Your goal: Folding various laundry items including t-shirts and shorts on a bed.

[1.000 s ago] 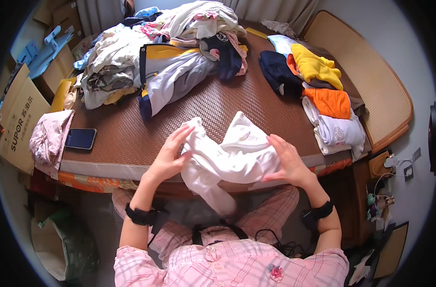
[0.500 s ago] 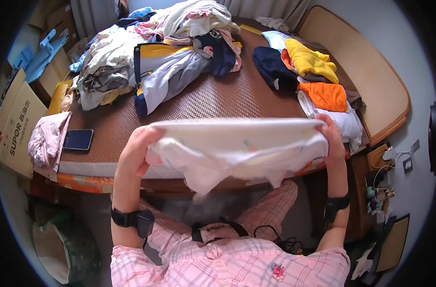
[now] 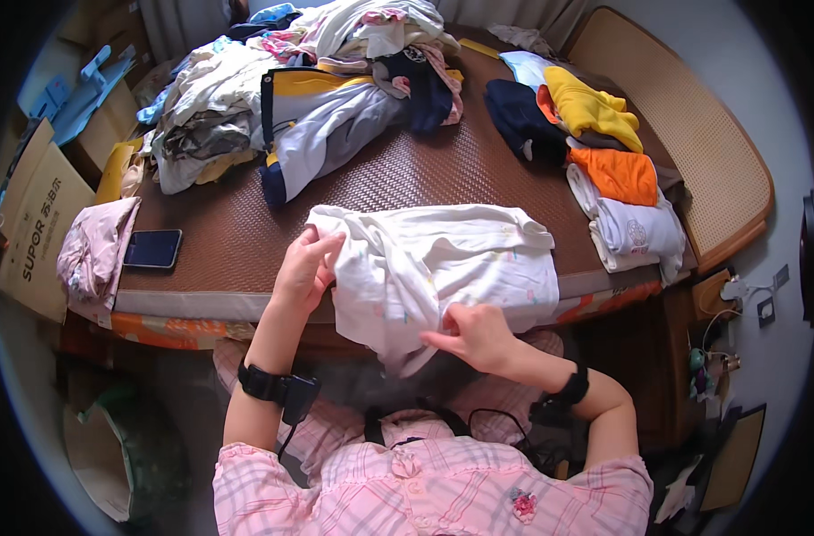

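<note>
A white garment with small coloured prints lies loosely spread at the bed's front edge, its near part hanging over. My left hand pinches its left end, where the cloth is bunched into folds. At the near edge my right hand is closed, with fingers curled and the thumb pointing left along the cloth, gripping the hanging part. What exact kind of garment it is cannot be made out.
A large heap of mixed clothes lies at the back left of the woven mat. Folded clothes, including an orange one, are stacked on the right. A phone and a folded pink garment lie at the left.
The white garment, earlier stretched in the air between both hands, has come down onto the bed edge. My right hand has moved left and nearer, from its right end to its near edge.
</note>
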`<state>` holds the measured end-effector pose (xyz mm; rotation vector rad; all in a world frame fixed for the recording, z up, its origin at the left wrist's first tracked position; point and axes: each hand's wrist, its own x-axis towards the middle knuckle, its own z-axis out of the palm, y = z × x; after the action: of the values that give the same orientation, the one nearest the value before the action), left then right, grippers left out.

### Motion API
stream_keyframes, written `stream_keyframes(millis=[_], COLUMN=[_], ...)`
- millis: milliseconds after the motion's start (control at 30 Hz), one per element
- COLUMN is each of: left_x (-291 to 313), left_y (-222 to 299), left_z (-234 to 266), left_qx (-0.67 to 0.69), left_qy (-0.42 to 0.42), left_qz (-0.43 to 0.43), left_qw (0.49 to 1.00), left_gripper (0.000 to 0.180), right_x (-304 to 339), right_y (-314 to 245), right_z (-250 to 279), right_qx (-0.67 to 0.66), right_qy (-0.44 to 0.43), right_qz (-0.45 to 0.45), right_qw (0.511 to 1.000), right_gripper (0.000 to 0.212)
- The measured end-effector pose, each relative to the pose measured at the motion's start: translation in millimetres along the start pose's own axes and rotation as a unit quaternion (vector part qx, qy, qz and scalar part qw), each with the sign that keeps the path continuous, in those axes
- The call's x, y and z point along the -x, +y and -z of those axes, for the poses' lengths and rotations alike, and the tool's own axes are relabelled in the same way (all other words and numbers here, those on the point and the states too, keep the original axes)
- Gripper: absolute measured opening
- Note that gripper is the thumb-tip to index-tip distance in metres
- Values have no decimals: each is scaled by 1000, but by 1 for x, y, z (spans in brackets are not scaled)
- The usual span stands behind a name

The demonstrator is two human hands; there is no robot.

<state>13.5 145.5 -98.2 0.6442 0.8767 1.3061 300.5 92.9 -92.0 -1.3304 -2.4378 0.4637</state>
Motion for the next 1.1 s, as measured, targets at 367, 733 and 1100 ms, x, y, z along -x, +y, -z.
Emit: stream_keyframes(millis=[367, 733, 1100], left_x=[2, -10, -36], left_y=[11, 36, 13], left_z=[-5, -25, 5], left_qx=[-51, -164, -570], left_qy=[-26, 134, 192], left_qz=[-5, -339, -350], left_qw=[998, 917, 718], left_gripper=[21, 8, 45], right_x=[-41, -188, -99], right_y=[37, 24, 139], right_z=[94, 178, 66], right_qx=[-643, -412, -161], right_qy=[132, 124, 19], right_qz=[-162, 110, -121], right_qw=[737, 896, 979], right_gripper=[33, 42, 38])
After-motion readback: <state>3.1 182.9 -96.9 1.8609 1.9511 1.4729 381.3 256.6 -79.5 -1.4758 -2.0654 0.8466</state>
